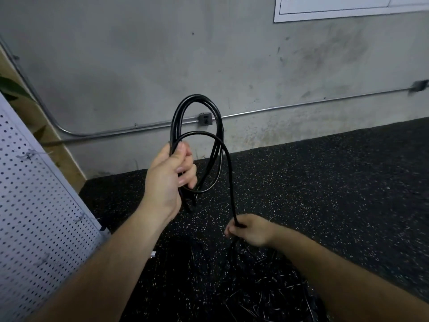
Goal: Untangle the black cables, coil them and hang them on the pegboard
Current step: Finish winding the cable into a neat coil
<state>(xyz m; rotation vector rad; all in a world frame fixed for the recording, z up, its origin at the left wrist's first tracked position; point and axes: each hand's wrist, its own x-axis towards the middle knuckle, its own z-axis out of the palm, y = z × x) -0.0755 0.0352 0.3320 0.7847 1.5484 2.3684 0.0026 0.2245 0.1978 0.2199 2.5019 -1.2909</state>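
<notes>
Left grip (pixel 169 175): fingers and thumb curled round the gathered turns of the coil (pixel 196 96), clamped on them. It holds the coil to the right of the pegboard (pixel 34 205) and at about its height, likely so the loops hang free of the floor (pixel 325 182).

Coil: a few turns of black cable stand as an upright oval above the left grip. Short ends droop just below the palm.

Right grip (pixel 250 230): fingers pinched on the running strand (pixel 229 173), farther right of the pegboard and lower than the left grip. This looks meant to keep the strand taut and feed the next turn.

Running strand: leaves the coil near the left grip, arcs over, then drops straight into the right grip. It passes through and goes on down towards the floor.

Loose cables (pixel 267 287): thin dark lines lie on the speckled floor beneath the right grip, well right of the pegboard. I cannot tell how tangled they are.

Step in hand: coiling, judged partway. Nothing is hung on the pegboard as far as it shows.
</notes>
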